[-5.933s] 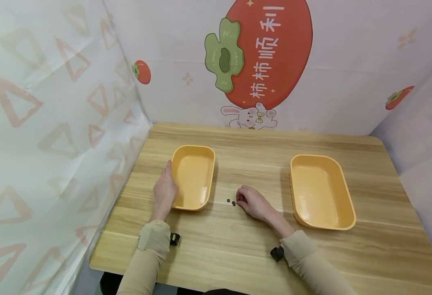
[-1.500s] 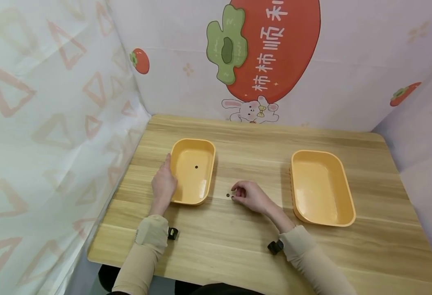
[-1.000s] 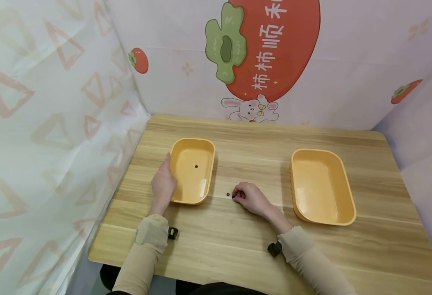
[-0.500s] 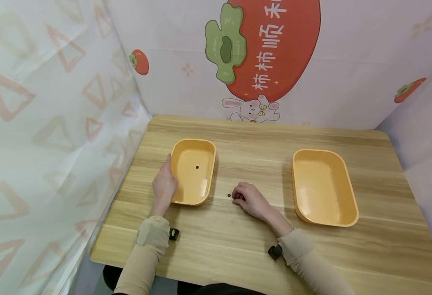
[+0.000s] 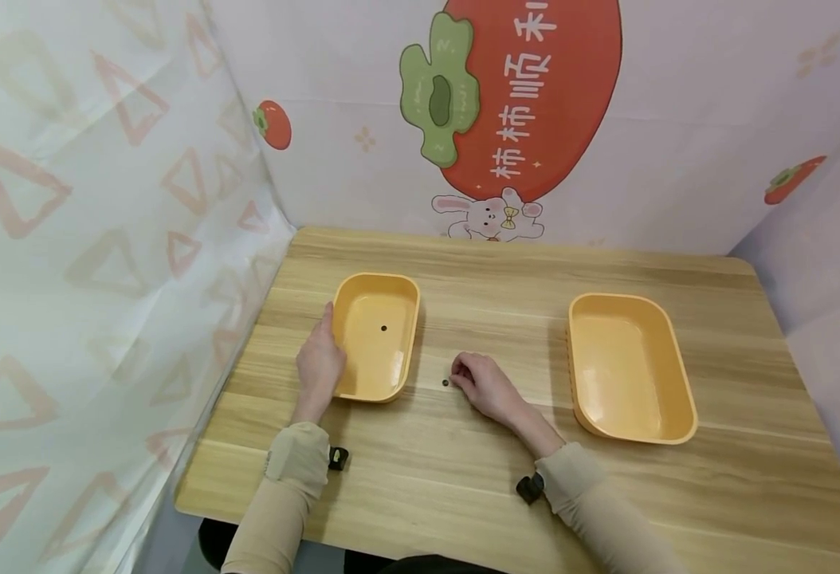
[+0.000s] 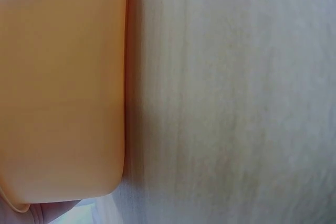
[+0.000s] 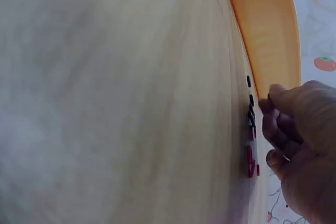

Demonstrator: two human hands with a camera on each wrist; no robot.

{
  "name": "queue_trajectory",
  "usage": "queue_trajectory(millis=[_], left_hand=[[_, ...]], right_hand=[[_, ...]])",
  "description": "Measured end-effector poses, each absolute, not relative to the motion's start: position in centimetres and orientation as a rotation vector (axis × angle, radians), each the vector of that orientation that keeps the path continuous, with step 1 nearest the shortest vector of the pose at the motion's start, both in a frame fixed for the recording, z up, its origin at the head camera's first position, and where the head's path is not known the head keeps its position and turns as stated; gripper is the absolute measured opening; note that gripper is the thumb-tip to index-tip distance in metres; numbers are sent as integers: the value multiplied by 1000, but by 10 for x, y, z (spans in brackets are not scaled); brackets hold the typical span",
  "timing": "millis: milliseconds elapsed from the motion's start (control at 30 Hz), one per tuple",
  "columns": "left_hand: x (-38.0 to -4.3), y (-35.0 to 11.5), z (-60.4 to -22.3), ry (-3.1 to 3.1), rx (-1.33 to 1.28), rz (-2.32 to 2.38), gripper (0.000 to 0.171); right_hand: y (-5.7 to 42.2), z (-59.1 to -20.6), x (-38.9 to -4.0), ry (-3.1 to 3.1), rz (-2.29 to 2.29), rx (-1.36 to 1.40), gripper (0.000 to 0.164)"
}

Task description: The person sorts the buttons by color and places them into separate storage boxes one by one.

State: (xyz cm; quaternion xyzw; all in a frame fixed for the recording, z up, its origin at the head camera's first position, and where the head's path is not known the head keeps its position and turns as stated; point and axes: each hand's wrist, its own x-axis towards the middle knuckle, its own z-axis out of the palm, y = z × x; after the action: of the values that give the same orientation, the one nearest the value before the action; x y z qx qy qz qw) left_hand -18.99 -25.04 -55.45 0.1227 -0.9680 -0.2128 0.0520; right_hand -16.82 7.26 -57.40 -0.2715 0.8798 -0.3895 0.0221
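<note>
My left hand (image 5: 319,359) grips the left side of a yellow-orange plastic bin (image 5: 413,335), index finger along its outer edge. Inside that bin lies one small dark round piece (image 5: 383,328). The left wrist view is mostly filled by the bin's outer wall (image 6: 63,87). Right of the bin, my right hand (image 5: 488,387) is low over the table, thumb and index fingertips together. A small dark piece (image 7: 269,96) shows between these fingertips in the right wrist view. Just left of them, a dark piece (image 5: 445,383) lies on the table.
A second yellow-orange bin (image 5: 678,359) stands to the right. In the right wrist view, several small black pieces (image 7: 251,100) and red pieces (image 7: 250,156) lie along the table by the hand. A patterned sheet (image 5: 140,239) hangs close beside the left table edge.
Earlier the first bin held nothing; a dark piece now lies in it. Of two pieces visible beside the right hand, one has been picked up. The left hand keeps its place.
</note>
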Motion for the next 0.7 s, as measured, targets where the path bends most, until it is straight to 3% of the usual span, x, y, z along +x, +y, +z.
queue_trajectory(millis=[300,467,700], left_hand=[[-181,-243,-537,-2957,405,-651,79],[-184,-245,-543,-2951,391,-666,84],[-203,-265,-586,-2935,351,-584,91]], right_hand=[[80,-558,-170,2448,-1656,-417,19],[85,-548,-171,2464,-1643,-436,18],[85,-525,-175,2506,-1657,-559,17]])
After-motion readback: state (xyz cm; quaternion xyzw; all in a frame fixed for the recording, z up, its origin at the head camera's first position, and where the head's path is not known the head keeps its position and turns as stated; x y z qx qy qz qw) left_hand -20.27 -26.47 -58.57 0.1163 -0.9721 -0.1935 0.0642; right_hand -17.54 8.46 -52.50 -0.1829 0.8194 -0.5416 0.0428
